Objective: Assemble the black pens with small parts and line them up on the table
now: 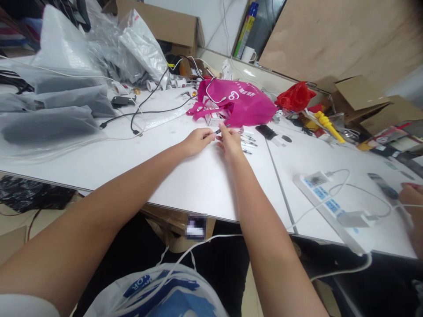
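Over the white table my left hand and my right hand meet, both closed with fingertips pinching a small dark pen. The pen is short in view, partly covered by the fingers, so I cannot tell whether it is whole. Just right of my right hand lie several pens, silver and dark, partly hidden behind that hand. A small white and red box sits behind my hands, at the mouth of a pink bag.
A white power strip with plugged-in chargers lies on the right, near another person's hand and a phone. Dark cables and grey plastic bags cover the left side. A red bag stands at the back.
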`<state>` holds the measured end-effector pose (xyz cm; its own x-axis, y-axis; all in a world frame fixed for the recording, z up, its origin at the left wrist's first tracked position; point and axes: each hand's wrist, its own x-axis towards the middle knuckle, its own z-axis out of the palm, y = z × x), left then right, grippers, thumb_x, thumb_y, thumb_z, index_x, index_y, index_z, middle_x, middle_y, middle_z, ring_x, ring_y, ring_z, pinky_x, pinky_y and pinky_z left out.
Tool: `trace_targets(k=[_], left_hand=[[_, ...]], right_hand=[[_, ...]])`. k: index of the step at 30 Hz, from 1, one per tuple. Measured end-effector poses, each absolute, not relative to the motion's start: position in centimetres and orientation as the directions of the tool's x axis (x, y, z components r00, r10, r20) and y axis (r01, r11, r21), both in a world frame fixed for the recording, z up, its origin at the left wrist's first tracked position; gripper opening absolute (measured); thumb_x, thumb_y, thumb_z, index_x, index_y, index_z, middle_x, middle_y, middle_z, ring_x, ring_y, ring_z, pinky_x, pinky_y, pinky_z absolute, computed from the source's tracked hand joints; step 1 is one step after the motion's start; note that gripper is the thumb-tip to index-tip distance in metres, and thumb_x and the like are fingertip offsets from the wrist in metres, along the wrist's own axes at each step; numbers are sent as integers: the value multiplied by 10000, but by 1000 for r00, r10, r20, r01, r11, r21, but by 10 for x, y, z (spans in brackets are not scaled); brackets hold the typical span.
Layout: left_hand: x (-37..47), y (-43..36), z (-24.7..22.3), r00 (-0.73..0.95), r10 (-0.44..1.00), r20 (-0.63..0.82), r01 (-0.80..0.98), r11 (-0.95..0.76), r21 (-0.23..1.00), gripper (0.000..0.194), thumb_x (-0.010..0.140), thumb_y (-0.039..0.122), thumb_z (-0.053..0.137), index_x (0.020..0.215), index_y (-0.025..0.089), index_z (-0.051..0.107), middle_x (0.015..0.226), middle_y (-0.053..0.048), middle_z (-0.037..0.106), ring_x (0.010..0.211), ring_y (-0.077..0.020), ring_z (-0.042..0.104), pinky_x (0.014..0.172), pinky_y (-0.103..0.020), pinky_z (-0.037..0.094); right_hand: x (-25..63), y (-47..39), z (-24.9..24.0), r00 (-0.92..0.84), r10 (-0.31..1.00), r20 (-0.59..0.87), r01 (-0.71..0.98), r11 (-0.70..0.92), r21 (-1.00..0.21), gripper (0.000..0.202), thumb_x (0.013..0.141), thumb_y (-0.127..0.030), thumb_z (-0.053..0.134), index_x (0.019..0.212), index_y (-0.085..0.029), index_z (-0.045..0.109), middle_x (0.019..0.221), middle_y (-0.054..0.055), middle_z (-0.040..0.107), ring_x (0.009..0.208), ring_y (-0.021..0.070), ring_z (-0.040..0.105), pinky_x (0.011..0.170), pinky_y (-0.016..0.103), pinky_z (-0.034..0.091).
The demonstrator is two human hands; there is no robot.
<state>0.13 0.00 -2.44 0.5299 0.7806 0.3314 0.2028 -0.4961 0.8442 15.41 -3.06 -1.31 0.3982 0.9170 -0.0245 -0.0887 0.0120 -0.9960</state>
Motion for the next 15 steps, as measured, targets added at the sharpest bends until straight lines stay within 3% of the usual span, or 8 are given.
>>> trace_targets(k=[6, 11, 15], left_hand=[[3, -2, -27, 530, 760, 377, 239, -560, 793, 249, 1007, 333, 548, 822, 185, 625, 773, 6, 565, 751, -161, 484, 743, -329, 353], [4, 1, -26, 492, 772, 403, 188, -545, 817, 228, 1022, 333, 534, 911, 179, 661, 787, 9, 583, 735, -153, 480, 740, -317, 371], [3, 3, -25, 480, 785, 390, 129, -504, 854, 220, 1017, 334, 540, 937, 175, 670, 741, 28, 540, 708, -145, 449, 718, -306, 362]], right_hand=[[153, -27, -18, 427, 903, -53, -70, -26, -997, 624, 743, -661, 878, 735, -262, 398, 690, -43, 492, 746, 150, 635, 566, 247, 461], [154, -34, -8, 331, 942, -59, -75, -35, -997, 569, 725, -716, 859, 811, -256, 535, 805, -21, 596, 777, 151, 650, 597, 258, 482], [155, -39, -2, 257, 966, -38, -98, -13, -995, 529, 716, -672, 881, 827, -249, 584, 850, -21, 655, 817, 134, 647, 650, 239, 491]])
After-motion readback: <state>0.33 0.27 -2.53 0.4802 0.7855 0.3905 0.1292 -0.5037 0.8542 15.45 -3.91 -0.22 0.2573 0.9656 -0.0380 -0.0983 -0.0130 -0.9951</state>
